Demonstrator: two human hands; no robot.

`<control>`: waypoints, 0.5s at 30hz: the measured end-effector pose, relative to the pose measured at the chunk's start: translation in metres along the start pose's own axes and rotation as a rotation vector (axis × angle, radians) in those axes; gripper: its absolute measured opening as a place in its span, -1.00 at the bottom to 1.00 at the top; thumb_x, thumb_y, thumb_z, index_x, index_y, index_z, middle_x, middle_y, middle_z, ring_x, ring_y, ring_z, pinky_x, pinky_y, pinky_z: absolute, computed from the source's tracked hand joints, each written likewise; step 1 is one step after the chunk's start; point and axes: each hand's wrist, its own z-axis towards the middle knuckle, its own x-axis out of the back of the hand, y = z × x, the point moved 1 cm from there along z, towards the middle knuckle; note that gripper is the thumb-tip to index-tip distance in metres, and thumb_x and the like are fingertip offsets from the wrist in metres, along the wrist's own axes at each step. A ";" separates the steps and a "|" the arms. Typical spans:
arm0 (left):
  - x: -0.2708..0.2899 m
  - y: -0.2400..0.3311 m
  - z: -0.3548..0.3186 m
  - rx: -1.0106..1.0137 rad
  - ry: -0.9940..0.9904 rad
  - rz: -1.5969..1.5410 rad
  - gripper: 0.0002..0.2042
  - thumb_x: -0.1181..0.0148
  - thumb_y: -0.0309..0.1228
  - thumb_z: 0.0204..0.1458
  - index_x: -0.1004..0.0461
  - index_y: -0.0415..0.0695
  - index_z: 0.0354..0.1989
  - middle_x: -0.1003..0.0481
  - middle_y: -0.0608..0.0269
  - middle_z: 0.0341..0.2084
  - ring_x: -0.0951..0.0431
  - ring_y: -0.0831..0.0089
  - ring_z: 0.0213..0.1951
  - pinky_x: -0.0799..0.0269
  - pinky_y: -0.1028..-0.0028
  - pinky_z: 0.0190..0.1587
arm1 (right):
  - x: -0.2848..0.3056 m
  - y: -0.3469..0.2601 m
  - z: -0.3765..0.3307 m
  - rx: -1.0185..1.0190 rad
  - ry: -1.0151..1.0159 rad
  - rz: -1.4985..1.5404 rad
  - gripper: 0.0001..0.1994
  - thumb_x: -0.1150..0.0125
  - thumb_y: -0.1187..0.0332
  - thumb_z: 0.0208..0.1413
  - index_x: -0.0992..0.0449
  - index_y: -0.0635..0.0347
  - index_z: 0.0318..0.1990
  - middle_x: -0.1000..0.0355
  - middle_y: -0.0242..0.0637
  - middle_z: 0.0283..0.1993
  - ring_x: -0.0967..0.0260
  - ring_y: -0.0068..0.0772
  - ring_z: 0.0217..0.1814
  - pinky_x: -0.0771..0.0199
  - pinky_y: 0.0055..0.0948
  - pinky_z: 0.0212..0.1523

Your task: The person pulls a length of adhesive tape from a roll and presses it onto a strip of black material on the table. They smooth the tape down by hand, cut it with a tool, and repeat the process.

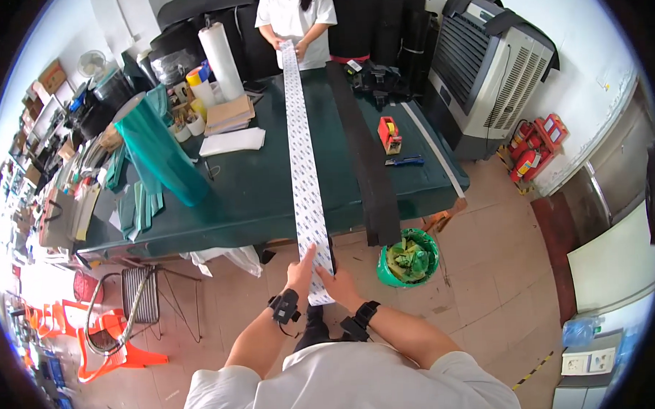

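Observation:
A long white strip [306, 162] with a repeated blue-grey print runs lengthwise across the dark green table and past its near edge. My left hand [299, 270] grips the left side of its near end, index finger lying along the top face. On the opposite side my right hand [338, 285] holds the strip's right edge, thumb on top. A dark edge shows beneath the strip beside my right hand. Across the table another person's hands [292, 50] hold the far end. To the right lies a long black strip [362, 153], its near end hanging over the table edge.
On the table [255, 185] are a green film roll [160, 153], a stack of cardboard [228, 113], a red tape dispenser [390, 135] and a blue cutter [405, 161]. A green-lined bin [409, 263] stands below the near edge. An air cooler [485, 76] is at right.

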 end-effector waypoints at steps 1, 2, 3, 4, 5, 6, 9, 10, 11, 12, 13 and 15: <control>0.003 -0.008 -0.003 -0.041 0.103 0.097 -0.34 -0.20 0.10 0.11 -0.44 -0.33 0.09 -0.59 -0.04 -0.12 -0.60 0.06 -0.09 -0.48 0.17 -0.02 | 0.002 -0.001 -0.005 -0.005 -0.015 -0.005 -0.34 -0.16 -0.15 0.18 -0.48 0.36 0.11 -0.54 0.15 -0.02 -0.53 0.07 0.03 -0.49 -0.15 -0.02; 0.002 -0.014 -0.006 -0.034 0.113 0.086 -0.34 -0.20 0.10 0.11 -0.44 -0.33 0.09 -0.59 -0.04 -0.12 -0.60 0.06 -0.09 -0.48 0.17 -0.02 | 0.007 -0.009 -0.007 -0.023 -0.053 0.121 -0.32 -0.17 -0.17 0.16 -0.49 0.36 0.10 -0.54 0.12 -0.01 -0.54 0.02 0.02 -0.49 -0.16 -0.02; 0.002 -0.018 -0.011 -0.141 0.165 0.226 -0.35 -0.21 0.07 0.12 -0.42 -0.32 0.12 -0.58 -0.05 -0.12 -0.60 0.10 -0.10 -0.49 0.21 -0.03 | 0.012 -0.018 -0.008 -0.045 -0.091 0.247 -0.31 -0.18 -0.18 0.15 -0.49 0.37 0.10 -0.54 0.10 0.00 -0.54 -0.04 0.02 -0.49 -0.17 -0.02; 0.000 -0.022 -0.017 -0.247 0.212 0.371 -0.36 -0.22 0.05 0.13 -0.40 -0.31 0.14 -0.58 -0.07 -0.12 -0.60 0.15 -0.10 -0.49 0.24 -0.05 | 0.017 -0.024 -0.007 -0.069 -0.124 0.374 -0.30 -0.19 -0.20 0.14 -0.50 0.37 0.09 -0.54 0.07 0.01 -0.54 -0.09 0.02 -0.49 -0.18 -0.02; -0.002 -0.027 -0.024 -0.351 0.258 0.517 -0.36 -0.24 0.02 0.14 -0.38 -0.30 0.17 -0.58 -0.08 -0.12 -0.61 0.19 -0.10 -0.50 0.28 -0.07 | 0.022 -0.008 0.012 -0.184 -0.142 0.310 -0.31 -0.20 -0.19 0.14 -0.52 0.39 0.05 -0.55 0.02 0.00 -0.54 -0.17 -0.01 -0.49 -0.20 -0.03; -0.008 -0.032 -0.030 -0.341 0.259 0.517 -0.36 -0.24 0.02 0.14 -0.38 -0.30 0.17 -0.58 -0.08 -0.12 -0.61 0.19 -0.10 -0.50 0.28 -0.07 | 0.029 0.006 0.032 -0.299 -0.152 0.248 -0.32 -0.21 -0.18 0.13 -0.54 0.41 0.02 -0.56 -0.04 -0.01 -0.53 -0.25 -0.03 -0.49 -0.23 -0.03; -0.012 -0.044 -0.053 -0.836 0.316 0.675 -0.34 -0.23 0.04 0.14 -0.37 -0.33 0.16 -0.57 -0.14 -0.14 -0.61 0.19 -0.11 -0.49 0.26 -0.07 | 0.041 -0.047 0.041 -0.456 -0.178 0.552 -0.29 -0.19 -0.21 0.13 -0.59 0.49 -0.11 -0.58 -0.04 -0.08 -0.55 -0.25 -0.09 -0.50 -0.22 -0.07; -0.010 -0.047 -0.059 -0.825 0.321 0.675 -0.34 -0.23 0.04 0.14 -0.37 -0.33 0.16 -0.57 -0.14 -0.14 -0.61 0.19 -0.11 -0.49 0.26 -0.07 | 0.039 -0.047 0.034 -0.465 -0.184 0.550 -0.29 -0.19 -0.21 0.13 -0.59 0.49 -0.11 -0.58 -0.04 -0.08 -0.55 -0.25 -0.09 -0.50 -0.22 -0.07; -0.012 -0.043 -0.062 -0.831 0.284 0.601 -0.33 -0.22 0.06 0.13 -0.38 -0.36 0.14 -0.55 -0.17 -0.11 -0.59 0.11 -0.07 -0.48 0.24 -0.04 | 0.040 -0.050 0.033 -0.416 -0.138 0.468 -0.28 -0.19 -0.21 0.12 -0.58 0.51 -0.12 -0.58 -0.01 -0.09 -0.55 -0.20 -0.10 -0.50 -0.22 -0.08; -0.014 -0.040 -0.062 -0.834 0.254 0.526 -0.32 -0.21 0.07 0.13 -0.38 -0.40 0.11 -0.53 -0.21 -0.08 -0.57 0.04 -0.04 -0.47 0.21 0.00 | 0.040 -0.052 0.033 -0.367 -0.098 0.386 -0.28 -0.19 -0.21 0.12 -0.57 0.53 -0.14 -0.58 0.02 -0.10 -0.56 -0.16 -0.12 -0.51 -0.21 -0.09; -0.015 -0.036 -0.060 -0.839 0.223 0.451 -0.30 -0.20 0.09 0.13 -0.39 -0.43 0.09 -0.52 -0.25 -0.05 -0.55 -0.04 -0.01 -0.45 0.19 0.03 | 0.039 -0.054 0.034 -0.315 -0.058 0.304 -0.28 -0.19 -0.20 0.12 -0.56 0.55 -0.15 -0.59 0.05 -0.12 -0.57 -0.11 -0.13 -0.51 -0.20 -0.10; -0.023 -0.020 -0.053 -0.680 0.173 0.259 -0.31 -0.19 0.08 0.14 -0.40 -0.42 0.09 -0.52 -0.20 -0.06 -0.56 0.02 -0.03 -0.46 0.20 0.03 | 0.040 -0.053 0.033 -0.278 -0.035 0.184 -0.30 -0.21 -0.17 0.12 -0.54 0.54 -0.11 -0.58 0.06 -0.13 -0.58 -0.08 -0.14 -0.52 -0.20 -0.11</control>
